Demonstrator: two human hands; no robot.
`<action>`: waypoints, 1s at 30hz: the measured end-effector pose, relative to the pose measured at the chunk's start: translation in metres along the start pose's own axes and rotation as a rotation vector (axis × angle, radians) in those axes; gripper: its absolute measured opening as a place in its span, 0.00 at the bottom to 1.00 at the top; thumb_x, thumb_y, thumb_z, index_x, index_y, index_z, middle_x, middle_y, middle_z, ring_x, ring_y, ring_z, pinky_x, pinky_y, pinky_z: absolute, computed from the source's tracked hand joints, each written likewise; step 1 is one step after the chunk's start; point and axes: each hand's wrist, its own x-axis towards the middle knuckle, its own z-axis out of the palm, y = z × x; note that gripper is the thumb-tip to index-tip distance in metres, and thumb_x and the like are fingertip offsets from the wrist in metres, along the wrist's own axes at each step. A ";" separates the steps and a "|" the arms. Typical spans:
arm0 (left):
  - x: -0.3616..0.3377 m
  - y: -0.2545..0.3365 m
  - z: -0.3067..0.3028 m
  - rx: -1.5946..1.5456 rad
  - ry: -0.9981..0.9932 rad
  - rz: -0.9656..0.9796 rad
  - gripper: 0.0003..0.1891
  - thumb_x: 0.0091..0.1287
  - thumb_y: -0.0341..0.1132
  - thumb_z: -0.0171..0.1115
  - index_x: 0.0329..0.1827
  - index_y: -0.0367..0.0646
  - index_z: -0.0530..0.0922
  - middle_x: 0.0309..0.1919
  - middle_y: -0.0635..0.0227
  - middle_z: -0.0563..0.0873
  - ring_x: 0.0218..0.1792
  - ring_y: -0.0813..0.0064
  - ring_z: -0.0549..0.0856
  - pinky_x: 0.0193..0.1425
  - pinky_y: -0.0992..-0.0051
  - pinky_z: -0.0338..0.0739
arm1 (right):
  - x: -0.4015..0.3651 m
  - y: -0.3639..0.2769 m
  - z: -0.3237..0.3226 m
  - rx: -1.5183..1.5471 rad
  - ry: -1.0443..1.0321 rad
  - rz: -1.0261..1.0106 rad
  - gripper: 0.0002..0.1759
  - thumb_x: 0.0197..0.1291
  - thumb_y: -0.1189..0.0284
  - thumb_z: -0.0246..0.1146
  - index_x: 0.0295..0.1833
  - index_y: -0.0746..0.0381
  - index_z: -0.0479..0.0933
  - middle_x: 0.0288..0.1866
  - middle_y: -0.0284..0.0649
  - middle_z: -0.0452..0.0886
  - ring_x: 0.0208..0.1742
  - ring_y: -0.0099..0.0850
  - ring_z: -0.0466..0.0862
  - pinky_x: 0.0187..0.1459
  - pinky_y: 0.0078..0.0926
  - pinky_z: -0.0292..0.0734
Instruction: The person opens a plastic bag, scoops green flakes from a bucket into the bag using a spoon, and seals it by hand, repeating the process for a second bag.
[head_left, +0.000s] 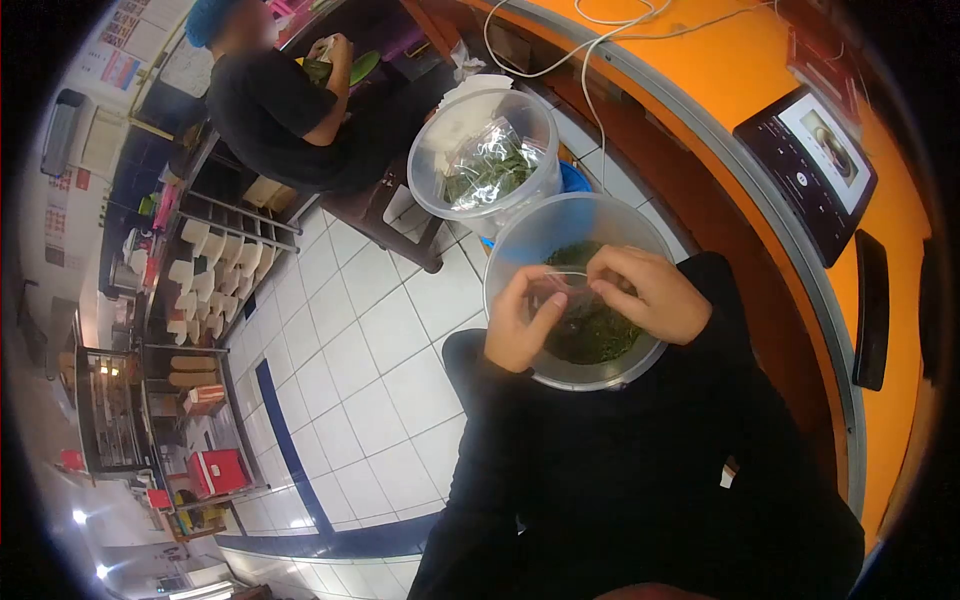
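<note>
Plastic bag (562, 287), small and clear, sits between both hands, over the mouth of a clear tub. From the left, metal shelving (145, 440) holds a red box (218, 472). Next comes white tiled floor (370, 310), a wide open stretch reaching the wearer's knee. Beyond its far end sits a person (270, 110) in black on a dark stool (385, 220). A second tub (430, 175), filled with clear packets of green leaves (492, 165), stands close against the far rim of the lap tub (580, 380). Inside the lap tub lie loose greens (600, 345). Left hand (518, 322) pinches the bag's left side, thumb against forefinger; right hand (655, 298) grips its upper right edge, wrist above the tub's right rim. Further right, past a gap, the orange surface (680, 70) curves along its grey edge, carrying a tablet (810, 165).
</note>
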 end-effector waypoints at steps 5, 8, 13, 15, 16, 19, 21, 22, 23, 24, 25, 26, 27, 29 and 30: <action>-0.004 -0.005 -0.004 -0.018 0.001 -0.034 0.11 0.77 0.32 0.65 0.56 0.36 0.80 0.45 0.64 0.89 0.49 0.72 0.89 0.60 0.70 0.80 | 0.001 -0.004 -0.002 0.038 -0.066 0.050 0.07 0.74 0.71 0.63 0.49 0.64 0.77 0.41 0.46 0.82 0.47 0.41 0.85 0.50 0.38 0.78; -0.004 -0.007 -0.004 -0.052 0.059 -0.036 0.09 0.78 0.32 0.65 0.54 0.36 0.80 0.43 0.64 0.90 0.46 0.73 0.89 0.57 0.71 0.81 | 0.001 -0.004 -0.001 0.013 -0.076 0.035 0.07 0.74 0.71 0.63 0.49 0.64 0.77 0.41 0.46 0.82 0.46 0.41 0.84 0.50 0.39 0.78; -0.005 -0.005 -0.006 -0.058 0.072 -0.041 0.07 0.79 0.30 0.64 0.52 0.37 0.81 0.37 0.67 0.91 0.43 0.78 0.88 0.55 0.74 0.81 | 0.003 -0.004 0.000 -0.015 -0.094 0.017 0.07 0.74 0.71 0.63 0.48 0.64 0.77 0.40 0.45 0.82 0.46 0.41 0.84 0.50 0.41 0.77; -0.005 -0.009 -0.006 -0.062 0.087 -0.074 0.06 0.78 0.30 0.65 0.52 0.37 0.81 0.37 0.68 0.90 0.42 0.79 0.88 0.53 0.75 0.80 | 0.003 -0.003 0.001 -0.028 -0.096 0.007 0.07 0.74 0.71 0.63 0.48 0.64 0.77 0.40 0.45 0.82 0.45 0.42 0.84 0.50 0.40 0.77; -0.006 -0.010 -0.007 -0.066 0.102 -0.105 0.06 0.78 0.30 0.65 0.52 0.38 0.81 0.36 0.68 0.90 0.41 0.79 0.88 0.52 0.76 0.80 | 0.002 -0.003 0.001 -0.029 -0.097 0.009 0.07 0.74 0.71 0.63 0.48 0.64 0.77 0.40 0.45 0.82 0.45 0.42 0.84 0.50 0.40 0.77; -0.005 -0.013 -0.007 -0.040 0.096 -0.024 0.05 0.78 0.29 0.65 0.51 0.38 0.81 0.37 0.68 0.90 0.39 0.80 0.87 0.51 0.77 0.80 | 0.001 -0.001 0.003 -0.012 -0.088 0.002 0.07 0.73 0.70 0.64 0.48 0.63 0.78 0.40 0.45 0.82 0.44 0.41 0.83 0.50 0.40 0.77; -0.004 -0.013 -0.006 -0.009 0.105 -0.001 0.06 0.78 0.29 0.66 0.51 0.37 0.81 0.38 0.68 0.90 0.39 0.80 0.87 0.51 0.77 0.80 | 0.001 0.000 0.003 0.001 -0.082 -0.019 0.08 0.73 0.69 0.65 0.47 0.63 0.78 0.40 0.44 0.82 0.43 0.41 0.83 0.49 0.40 0.78; -0.004 -0.012 -0.006 0.022 0.116 0.024 0.06 0.78 0.29 0.66 0.51 0.36 0.81 0.39 0.67 0.90 0.40 0.79 0.88 0.51 0.77 0.80 | 0.002 0.001 0.004 0.002 -0.082 -0.018 0.08 0.73 0.69 0.65 0.47 0.63 0.78 0.40 0.44 0.82 0.43 0.41 0.83 0.49 0.40 0.78; -0.004 -0.011 -0.005 0.022 0.116 0.024 0.06 0.78 0.29 0.66 0.51 0.36 0.81 0.39 0.67 0.90 0.40 0.79 0.88 0.51 0.77 0.80 | 0.002 0.002 0.005 0.003 -0.079 -0.015 0.09 0.72 0.69 0.66 0.48 0.63 0.78 0.40 0.45 0.83 0.43 0.40 0.83 0.49 0.40 0.78; -0.004 -0.009 -0.004 0.031 0.116 0.025 0.06 0.77 0.29 0.66 0.51 0.36 0.82 0.39 0.66 0.90 0.40 0.78 0.88 0.51 0.76 0.80 | 0.003 0.002 0.006 0.005 -0.077 -0.012 0.10 0.71 0.69 0.66 0.48 0.63 0.78 0.41 0.45 0.83 0.43 0.40 0.84 0.48 0.40 0.78; -0.004 -0.008 -0.003 0.041 0.117 0.026 0.06 0.77 0.29 0.67 0.50 0.35 0.83 0.40 0.65 0.90 0.41 0.77 0.88 0.51 0.75 0.80 | 0.003 0.001 0.007 0.005 -0.078 -0.012 0.10 0.71 0.69 0.66 0.48 0.63 0.78 0.41 0.45 0.83 0.43 0.40 0.84 0.48 0.40 0.78; -0.004 -0.009 -0.003 0.041 0.117 0.024 0.06 0.77 0.29 0.67 0.50 0.35 0.83 0.40 0.65 0.90 0.41 0.77 0.88 0.51 0.75 0.80 | 0.004 -0.003 0.011 0.069 -0.019 0.013 0.10 0.70 0.69 0.67 0.48 0.64 0.77 0.41 0.45 0.83 0.43 0.40 0.85 0.48 0.39 0.79; -0.003 -0.009 -0.003 0.105 0.094 0.055 0.07 0.77 0.29 0.67 0.50 0.34 0.83 0.40 0.63 0.90 0.42 0.76 0.89 0.52 0.74 0.80 | 0.005 -0.005 0.013 0.133 0.040 0.037 0.11 0.69 0.69 0.69 0.48 0.64 0.77 0.41 0.46 0.84 0.43 0.41 0.85 0.48 0.39 0.79; -0.003 -0.008 -0.003 0.170 0.071 0.084 0.07 0.76 0.29 0.68 0.50 0.34 0.84 0.40 0.62 0.90 0.43 0.74 0.89 0.52 0.73 0.80 | 0.006 -0.004 0.018 0.074 0.045 0.073 0.12 0.68 0.69 0.70 0.49 0.64 0.78 0.42 0.45 0.85 0.45 0.39 0.87 0.49 0.37 0.80; -0.002 -0.003 -0.001 0.197 0.050 0.087 0.07 0.76 0.29 0.69 0.49 0.34 0.85 0.40 0.63 0.91 0.44 0.74 0.89 0.54 0.73 0.81 | 0.007 -0.002 0.021 0.015 0.050 0.108 0.12 0.67 0.69 0.71 0.49 0.64 0.79 0.43 0.45 0.86 0.47 0.37 0.88 0.50 0.36 0.81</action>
